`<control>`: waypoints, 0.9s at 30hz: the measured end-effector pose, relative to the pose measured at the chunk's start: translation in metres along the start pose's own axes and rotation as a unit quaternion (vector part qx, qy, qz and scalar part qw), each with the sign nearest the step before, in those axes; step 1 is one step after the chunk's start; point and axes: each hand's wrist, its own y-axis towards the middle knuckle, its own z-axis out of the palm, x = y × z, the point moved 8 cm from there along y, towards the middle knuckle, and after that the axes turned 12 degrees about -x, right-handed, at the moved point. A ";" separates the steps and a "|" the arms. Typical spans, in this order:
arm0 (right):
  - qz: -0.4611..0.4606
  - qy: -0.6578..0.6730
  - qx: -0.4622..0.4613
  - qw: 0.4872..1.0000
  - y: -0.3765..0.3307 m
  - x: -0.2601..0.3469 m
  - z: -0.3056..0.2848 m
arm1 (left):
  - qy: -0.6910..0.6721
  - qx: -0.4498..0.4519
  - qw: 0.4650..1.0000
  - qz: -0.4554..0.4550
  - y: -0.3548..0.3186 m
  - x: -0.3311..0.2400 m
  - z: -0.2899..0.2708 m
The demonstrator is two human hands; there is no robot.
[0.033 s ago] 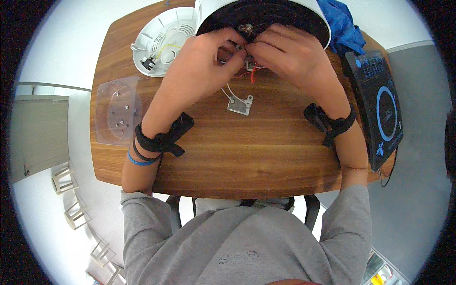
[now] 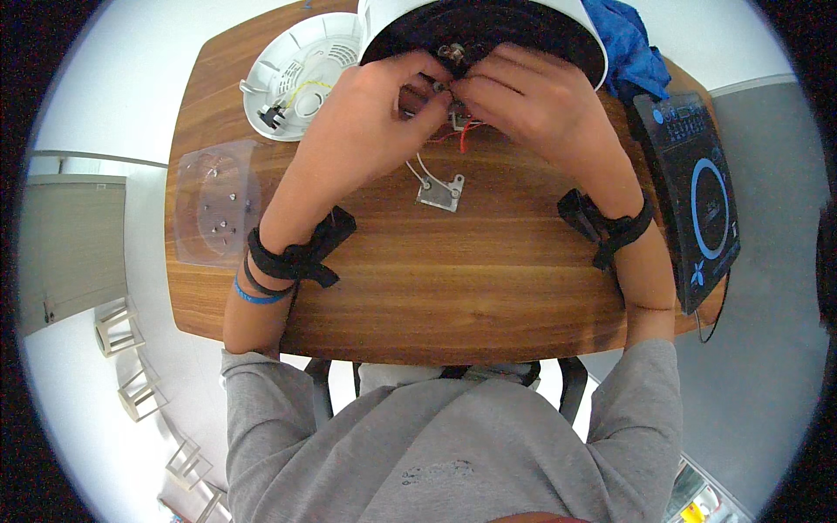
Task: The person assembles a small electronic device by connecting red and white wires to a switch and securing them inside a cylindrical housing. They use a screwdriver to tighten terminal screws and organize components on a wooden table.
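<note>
Both hands unchanged: left hand (image 2: 370, 122) and right hand (image 2: 536, 105) still pinch small wired part (image 2: 453, 109) under white round appliance (image 2: 488, 26); work continues.

No visible change: both hands (image 2: 453, 113) same spot at white appliance (image 2: 575, 35) underside, wires (image 2: 462, 135) unmoved

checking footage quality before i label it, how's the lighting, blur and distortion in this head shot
Head view: even, soft light with only faint shadows under the forearms on the wooden table; strong fisheye bending, so the table edges curve and a black rim rings the picture; both the left hand and right hand look sharp, no motion blur; mild glare on the clear plastic tray; the small part between the fingertips is too small to make out.
</note>
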 end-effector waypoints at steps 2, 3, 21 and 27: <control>-0.003 0.001 0.001 1.000 0.000 -0.001 0.001 | -0.003 0.001 1.000 -0.002 -0.001 0.000 0.000; -0.004 0.001 0.002 1.000 0.000 -0.001 0.001 | -0.005 0.001 1.000 -0.004 -0.001 0.001 -0.001; 0.031 -0.022 -0.027 0.999 0.002 -0.001 0.001 | -0.057 -0.026 0.998 -0.005 -0.001 0.001 0.000; 0.040 0.015 0.011 0.999 -0.001 -0.001 0.003 | 0.045 0.015 0.999 0.021 -0.001 0.004 0.003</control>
